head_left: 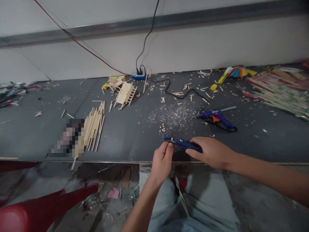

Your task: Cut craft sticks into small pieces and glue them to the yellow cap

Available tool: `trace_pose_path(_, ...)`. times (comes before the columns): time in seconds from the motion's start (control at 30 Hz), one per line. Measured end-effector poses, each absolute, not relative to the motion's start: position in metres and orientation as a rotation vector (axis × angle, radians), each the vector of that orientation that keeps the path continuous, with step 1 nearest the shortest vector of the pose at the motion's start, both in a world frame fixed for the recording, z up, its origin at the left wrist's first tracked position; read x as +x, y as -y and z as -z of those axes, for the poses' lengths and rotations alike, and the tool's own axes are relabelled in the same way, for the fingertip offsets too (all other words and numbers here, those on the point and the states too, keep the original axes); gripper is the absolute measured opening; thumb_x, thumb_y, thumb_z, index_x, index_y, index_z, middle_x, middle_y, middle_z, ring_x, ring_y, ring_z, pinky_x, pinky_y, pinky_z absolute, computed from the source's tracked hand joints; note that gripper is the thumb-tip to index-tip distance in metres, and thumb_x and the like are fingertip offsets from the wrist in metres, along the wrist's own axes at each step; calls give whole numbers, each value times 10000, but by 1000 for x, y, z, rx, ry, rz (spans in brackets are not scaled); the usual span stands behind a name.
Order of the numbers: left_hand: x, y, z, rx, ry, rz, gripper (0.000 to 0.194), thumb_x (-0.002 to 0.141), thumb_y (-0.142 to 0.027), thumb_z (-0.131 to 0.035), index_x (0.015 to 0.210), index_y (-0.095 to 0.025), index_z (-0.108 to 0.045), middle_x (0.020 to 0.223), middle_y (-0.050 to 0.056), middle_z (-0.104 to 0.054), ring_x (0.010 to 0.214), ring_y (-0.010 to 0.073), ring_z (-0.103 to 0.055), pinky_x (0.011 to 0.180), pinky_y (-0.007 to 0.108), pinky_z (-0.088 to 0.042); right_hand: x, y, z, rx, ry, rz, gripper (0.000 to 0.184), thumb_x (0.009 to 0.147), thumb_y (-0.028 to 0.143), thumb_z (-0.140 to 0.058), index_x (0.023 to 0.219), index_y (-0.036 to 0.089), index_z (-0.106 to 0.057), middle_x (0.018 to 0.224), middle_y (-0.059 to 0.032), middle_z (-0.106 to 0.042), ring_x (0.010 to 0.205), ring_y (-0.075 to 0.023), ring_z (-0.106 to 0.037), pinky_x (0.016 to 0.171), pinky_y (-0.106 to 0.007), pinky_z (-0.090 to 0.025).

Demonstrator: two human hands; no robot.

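My right hand is wrapped round the handles of a dark blue hand cutter, its jaws pointing left above the table's front edge. At those jaws my left hand is closed in a pinch. A tiny pale bit shows by its fingertips, too small to make out. Short cut bits of wood lie just beyond the jaws. A blue glue gun with an orange trigger rests on its side to the right, a glue stick poking out of its back.
A pile of wooden sticks lies left, beside a blurred-out patch. Small stick-built furniture stands behind it. A blue power socket with cables sits by the wall. More sticks lie far right; a red stool is lower left.
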State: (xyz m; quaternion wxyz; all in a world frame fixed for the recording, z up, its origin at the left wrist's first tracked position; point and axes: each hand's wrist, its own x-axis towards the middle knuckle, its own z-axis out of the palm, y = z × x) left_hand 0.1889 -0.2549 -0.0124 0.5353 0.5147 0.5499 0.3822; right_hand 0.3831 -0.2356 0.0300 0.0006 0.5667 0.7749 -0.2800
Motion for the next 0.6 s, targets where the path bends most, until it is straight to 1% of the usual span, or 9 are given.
trace_pose_path(0.13, 189, 255, 16, 1239, -1320, -896, 361, 886, -449, -390, 782, -156, -574, 585, -47, -393, 525, 78, -312, 522, 187, -290, 381, 236, -28, 1776, -2408, 909, 503, 850, 624, -333, 814, 190, -584, 839, -73, -660, 792, -234, -608, 647, -295, -357)
trace_pose_path(0.27, 190, 252, 19, 1236, -1350, -866, 378, 875, -464, -398, 784, -150, -586, 558, -47, -390, 515, 83, -318, 512, 192, -290, 382, 234, -23, 1787, -2380, 910, 543, 846, 647, -315, 829, 188, -605, 848, -88, -672, 822, -249, -622, 644, -295, -356)
trace_pose_path(0.47, 196, 246, 24, 1091, -1370, -855, 383, 829, -486, -446, 756, -143, -599, 500, -59, -348, 472, 80, -310, 467, 189, -272, 383, 228, -19, 1796, -2260, 935, 593, 841, 670, -278, 726, 193, -611, 747, -90, -682, 746, -254, -641, 584, -292, -348)
trace_pose_path(0.6, 198, 243, 26, 1012, -1341, -863, 368, 809, -487, -473, 745, -146, -597, 484, -68, -329, 437, 71, -292, 440, 189, -254, 384, 224, -20, 1797, -2272, 952, 603, 841, 670, -280, 710, 195, -627, 745, -98, -693, 743, -262, -649, 575, -294, -362)
